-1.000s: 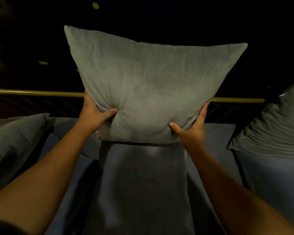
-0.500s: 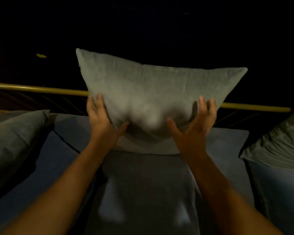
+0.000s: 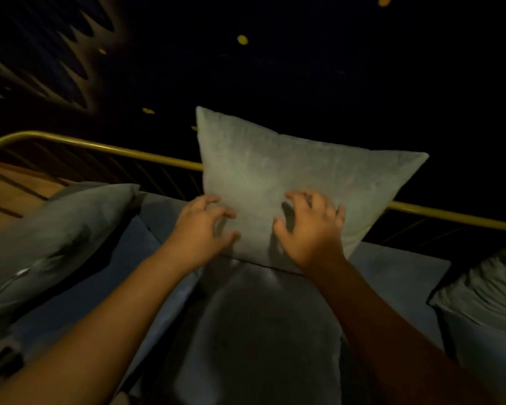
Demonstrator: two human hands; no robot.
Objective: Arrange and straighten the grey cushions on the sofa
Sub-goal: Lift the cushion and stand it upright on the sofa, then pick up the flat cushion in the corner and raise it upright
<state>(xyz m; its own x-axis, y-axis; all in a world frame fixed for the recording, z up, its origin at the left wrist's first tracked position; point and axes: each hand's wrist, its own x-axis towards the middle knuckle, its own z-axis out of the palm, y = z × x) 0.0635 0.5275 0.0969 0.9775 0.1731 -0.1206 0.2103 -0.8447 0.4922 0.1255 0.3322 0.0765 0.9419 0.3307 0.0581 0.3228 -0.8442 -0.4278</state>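
Where palms had gripped, curled fingers [image 3: 297, 197] on grey cushion [image 3: 289, 176].

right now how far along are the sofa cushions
Partway. Done: the middle cushion stands upright against the rail. In hand: left hand and right hand rest curled on its front, not gripping. Left: the slumped left cushion and rumpled right cushion.

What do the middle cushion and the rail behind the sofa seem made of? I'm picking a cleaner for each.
Middle cushion: looks like soft matte woven or velvety fabric, pale grey, with a faint mottled nap and soft pointed corners; exact fibre unclear in the dim light. Rail: probably metal tube with a yellow or brass-like sheen, judging by its smooth bend and thin highlight.
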